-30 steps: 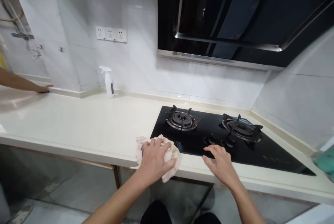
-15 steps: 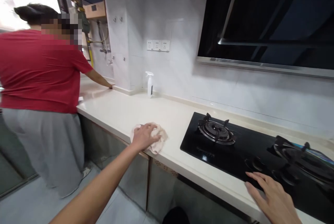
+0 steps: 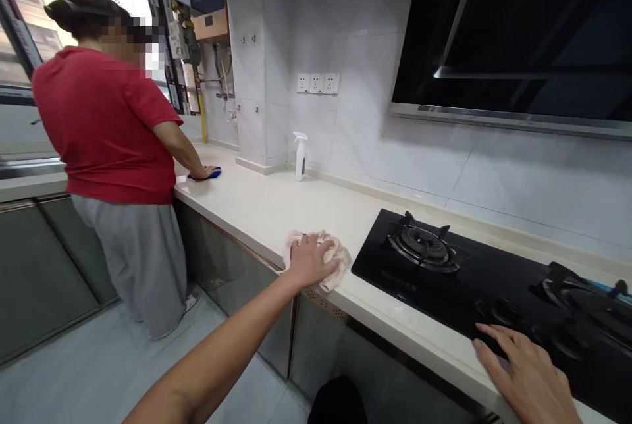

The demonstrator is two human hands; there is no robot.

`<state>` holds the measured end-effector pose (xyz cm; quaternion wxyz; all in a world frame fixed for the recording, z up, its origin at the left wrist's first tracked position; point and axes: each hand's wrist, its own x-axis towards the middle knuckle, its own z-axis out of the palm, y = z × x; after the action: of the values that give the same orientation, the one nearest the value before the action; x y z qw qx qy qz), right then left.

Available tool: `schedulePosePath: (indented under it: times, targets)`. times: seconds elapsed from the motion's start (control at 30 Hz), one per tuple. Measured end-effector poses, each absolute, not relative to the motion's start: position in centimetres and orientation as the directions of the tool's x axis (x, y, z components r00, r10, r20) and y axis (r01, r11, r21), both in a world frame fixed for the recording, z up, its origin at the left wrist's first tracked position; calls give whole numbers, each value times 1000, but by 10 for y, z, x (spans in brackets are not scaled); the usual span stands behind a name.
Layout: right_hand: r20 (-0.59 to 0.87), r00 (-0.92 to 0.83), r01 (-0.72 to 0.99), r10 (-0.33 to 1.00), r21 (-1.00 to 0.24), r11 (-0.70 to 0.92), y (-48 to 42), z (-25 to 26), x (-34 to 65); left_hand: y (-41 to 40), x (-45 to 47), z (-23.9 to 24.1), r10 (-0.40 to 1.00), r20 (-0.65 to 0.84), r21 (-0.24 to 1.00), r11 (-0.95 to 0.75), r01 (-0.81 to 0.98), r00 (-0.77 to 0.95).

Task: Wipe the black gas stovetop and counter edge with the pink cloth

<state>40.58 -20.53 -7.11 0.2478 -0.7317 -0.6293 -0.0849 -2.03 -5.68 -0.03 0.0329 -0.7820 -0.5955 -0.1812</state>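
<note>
My left hand (image 3: 311, 263) presses down on a pale pink cloth (image 3: 340, 259), its fingers curled into the crumpled fabric. The cloth lies on the cream countertop (image 3: 251, 203) near the front edge, just left of the black gas stove (image 3: 390, 272). My right hand (image 3: 526, 365) rests over the stove's front edge and the counter, fingers stretched out, with nothing held. Beside its fingertips are the dark stove knobs (image 3: 506, 311).
A white spray bottle (image 3: 301, 157) stands against the back wall. On the left, a person in a red shirt (image 3: 113, 128) leans over the counter, one hand on a blue cloth (image 3: 213, 173). The range hood (image 3: 523, 35) hangs above the stove.
My left hand and the pink cloth have slid right, closer to the stove. The person's hand has come back toward the counter front, and a blue cloth now shows under it.
</note>
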Motion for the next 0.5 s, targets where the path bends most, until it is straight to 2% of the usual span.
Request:
schedulePosePath:
  times: [0.2, 0.33, 0.4, 0.5]
  targets:
    - [432, 198, 961, 880, -264, -86, -204, -71, 404, -91, 8, -19, 799, 542, 138, -392, 910, 261]
    - [438, 192, 961, 878, -267, -77, -204, -74, 406, -107, -6, -29, 742, 580, 165, -512, 843, 337]
    - [447, 186, 962, 875, -263, -70, -204, -76, 407, -108, -20, -27, 746, 556, 236, -564, 791, 366]
    - [465, 154, 972, 872, -229, -50, -203, -79, 411, -102, -46, -11, 799, 544, 467, -541, 699, 255]
